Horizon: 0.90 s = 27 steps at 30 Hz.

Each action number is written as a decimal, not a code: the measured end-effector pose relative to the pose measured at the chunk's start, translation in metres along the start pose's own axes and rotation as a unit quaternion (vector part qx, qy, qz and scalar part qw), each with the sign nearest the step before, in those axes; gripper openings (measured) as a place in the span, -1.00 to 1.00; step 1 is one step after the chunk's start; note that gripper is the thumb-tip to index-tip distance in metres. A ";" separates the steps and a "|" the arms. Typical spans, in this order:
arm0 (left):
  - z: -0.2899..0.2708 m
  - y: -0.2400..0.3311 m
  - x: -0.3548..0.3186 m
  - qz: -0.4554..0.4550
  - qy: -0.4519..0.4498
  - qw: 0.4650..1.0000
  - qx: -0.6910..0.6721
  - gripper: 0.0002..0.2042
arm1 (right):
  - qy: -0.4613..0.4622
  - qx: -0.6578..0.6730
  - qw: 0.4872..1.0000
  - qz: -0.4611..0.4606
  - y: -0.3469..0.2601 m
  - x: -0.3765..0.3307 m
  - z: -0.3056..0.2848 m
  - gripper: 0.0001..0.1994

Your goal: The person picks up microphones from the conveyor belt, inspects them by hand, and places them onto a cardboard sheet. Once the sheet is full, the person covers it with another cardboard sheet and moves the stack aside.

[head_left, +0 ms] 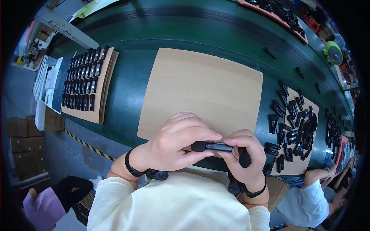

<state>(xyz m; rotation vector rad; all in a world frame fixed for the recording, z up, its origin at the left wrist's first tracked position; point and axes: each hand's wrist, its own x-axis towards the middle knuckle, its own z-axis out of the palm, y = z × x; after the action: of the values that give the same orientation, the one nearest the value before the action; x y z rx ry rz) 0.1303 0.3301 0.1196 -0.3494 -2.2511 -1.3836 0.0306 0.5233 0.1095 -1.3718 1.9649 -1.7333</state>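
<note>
Close to my body, a small black clip-on microphone (219,146) with a round foam cap lies level between my two hands. My left hand (179,140) pinches its foam-capped end between thumb and fingers. The other end of the body is gripped by the thumb and fingertips of my right hand (246,154). A second black microphone (244,158) is tucked in the right palm; only its foam cap shows. Beyond both hands a bare brown cardboard sheet (202,86) lies on the green table.
At left, neat rows of black microphones (83,79) lie on stacked cardboard. At right, a loose heap of microphones (298,131) covers another sheet, with several strays (270,53) farther back. A tray of black parts (277,15) stands far right. A co-worker's arm (318,175) reaches in at right.
</note>
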 end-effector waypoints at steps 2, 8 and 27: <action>0.001 0.001 0.001 -0.013 0.005 1.000 -0.007 -0.72 | 0.011 0.006 1.000 -0.001 0.001 -0.001 0.001 -0.74; 0.003 -0.008 -0.001 0.003 -0.023 1.000 -0.002 -0.73 | 0.001 -0.003 0.999 -0.033 -0.005 0.009 0.001 -0.72; -0.101 -0.058 -0.015 -0.034 0.058 0.957 0.281 -0.77 | -0.127 -0.183 0.975 0.010 0.021 0.031 -0.001 -0.65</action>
<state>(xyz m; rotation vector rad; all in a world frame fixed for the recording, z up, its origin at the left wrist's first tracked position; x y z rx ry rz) 0.1431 0.2143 0.1059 0.0034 -2.4465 -0.7122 0.0021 0.4997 0.1043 -1.5848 2.2084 -1.1495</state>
